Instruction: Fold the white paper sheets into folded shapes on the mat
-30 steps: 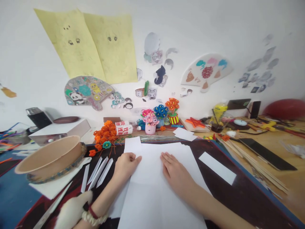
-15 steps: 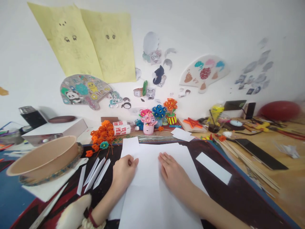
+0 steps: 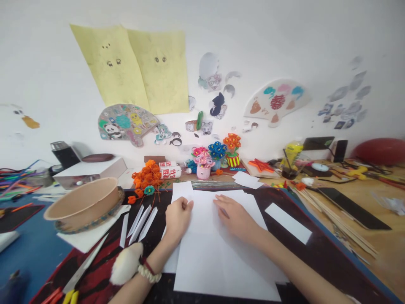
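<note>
A large white sheet of paper [image 3: 218, 270] lies in front of me with more white paper under it, its upper part creased. My left hand [image 3: 178, 217] rests at the left side of the sheet, fingers curled in and thumb toward the middle; what is under the fingers is hidden. On the upper middle of the sheet is my right hand [image 3: 236, 215], palm down with its fingers stretched out and slightly bent. Narrow folded paper strips [image 3: 139, 226] lie to the left, and a white paper rectangle [image 3: 288, 222] to the right.
Scissors [image 3: 84, 270] and a beige bowl [image 3: 84, 200] are at the left. Behind the paper stand orange flowers [image 3: 148, 177], a bottle [image 3: 171, 171] and small flower pots [image 3: 203, 171]. Thin wooden sticks [image 3: 338, 223] and a black flat object [image 3: 352, 207] lie at the right.
The view has turned left, so the scene sits further right and the scissors' handles show. My right hand has shifted a little toward the sheet's far edge. My left hand stays at the left side.
</note>
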`<move>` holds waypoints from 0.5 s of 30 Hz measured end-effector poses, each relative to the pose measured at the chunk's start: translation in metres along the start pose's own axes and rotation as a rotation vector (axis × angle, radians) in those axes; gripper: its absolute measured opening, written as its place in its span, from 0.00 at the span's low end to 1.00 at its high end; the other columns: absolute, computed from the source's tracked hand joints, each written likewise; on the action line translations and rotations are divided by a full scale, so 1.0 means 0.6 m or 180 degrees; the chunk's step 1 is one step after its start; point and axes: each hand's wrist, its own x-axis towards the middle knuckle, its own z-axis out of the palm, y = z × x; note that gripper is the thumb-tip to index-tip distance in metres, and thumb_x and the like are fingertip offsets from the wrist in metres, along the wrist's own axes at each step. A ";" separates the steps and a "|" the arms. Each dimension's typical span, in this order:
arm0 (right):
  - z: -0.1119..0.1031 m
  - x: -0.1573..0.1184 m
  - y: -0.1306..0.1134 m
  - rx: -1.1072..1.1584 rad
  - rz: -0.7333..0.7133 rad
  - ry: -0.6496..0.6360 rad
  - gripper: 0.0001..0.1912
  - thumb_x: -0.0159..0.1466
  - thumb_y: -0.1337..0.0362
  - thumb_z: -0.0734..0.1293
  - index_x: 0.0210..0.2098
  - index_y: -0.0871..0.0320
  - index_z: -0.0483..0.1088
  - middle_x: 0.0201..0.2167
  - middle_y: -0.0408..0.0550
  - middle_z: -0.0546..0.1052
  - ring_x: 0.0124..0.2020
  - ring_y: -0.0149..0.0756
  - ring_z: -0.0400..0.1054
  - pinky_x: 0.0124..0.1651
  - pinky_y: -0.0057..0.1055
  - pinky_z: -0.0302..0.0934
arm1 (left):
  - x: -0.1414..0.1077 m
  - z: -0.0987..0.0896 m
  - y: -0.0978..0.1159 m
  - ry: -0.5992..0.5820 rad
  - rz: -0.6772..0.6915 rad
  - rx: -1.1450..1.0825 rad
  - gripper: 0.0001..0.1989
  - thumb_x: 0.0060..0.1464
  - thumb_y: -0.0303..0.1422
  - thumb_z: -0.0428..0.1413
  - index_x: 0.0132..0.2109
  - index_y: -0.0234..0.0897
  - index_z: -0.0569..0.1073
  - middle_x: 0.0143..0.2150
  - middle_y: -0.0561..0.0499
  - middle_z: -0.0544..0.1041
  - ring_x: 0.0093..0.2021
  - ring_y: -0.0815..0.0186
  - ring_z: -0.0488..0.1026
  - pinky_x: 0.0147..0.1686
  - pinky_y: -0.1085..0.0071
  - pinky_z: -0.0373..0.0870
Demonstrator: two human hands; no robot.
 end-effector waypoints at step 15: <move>0.027 -0.022 0.009 -0.0499 -0.0078 0.0050 0.24 0.66 0.68 0.52 0.59 0.68 0.62 0.61 0.57 0.64 0.63 0.43 0.56 0.65 0.45 0.51 | 0.006 0.007 -0.019 0.0044 0.0121 -0.0147 0.15 0.51 0.37 0.51 0.20 0.40 0.59 0.17 0.56 0.65 0.21 0.67 0.64 0.25 0.73 0.54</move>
